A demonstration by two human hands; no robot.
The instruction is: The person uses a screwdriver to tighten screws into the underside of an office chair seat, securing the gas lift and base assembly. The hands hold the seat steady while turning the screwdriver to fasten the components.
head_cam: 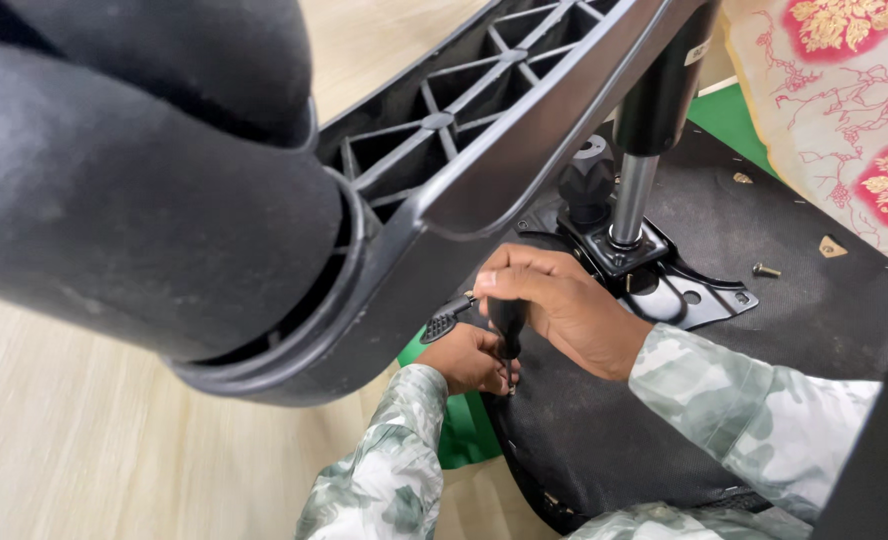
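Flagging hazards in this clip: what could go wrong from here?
The right hand works a black-handled screwdriver close to the left hand; a slip could jab its fingers. A loose screw on the upturned seat underside could roll away. The caster base overhead could drop.

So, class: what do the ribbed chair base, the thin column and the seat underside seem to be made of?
Ribbed chair base: looks like moulded black plastic, with a semi-gloss sheen and cross ribs. Thin column: probably polished or chromed steel, bright and mirror-like. Seat underside: seems covered in matt black woven fabric with a visible fine texture.
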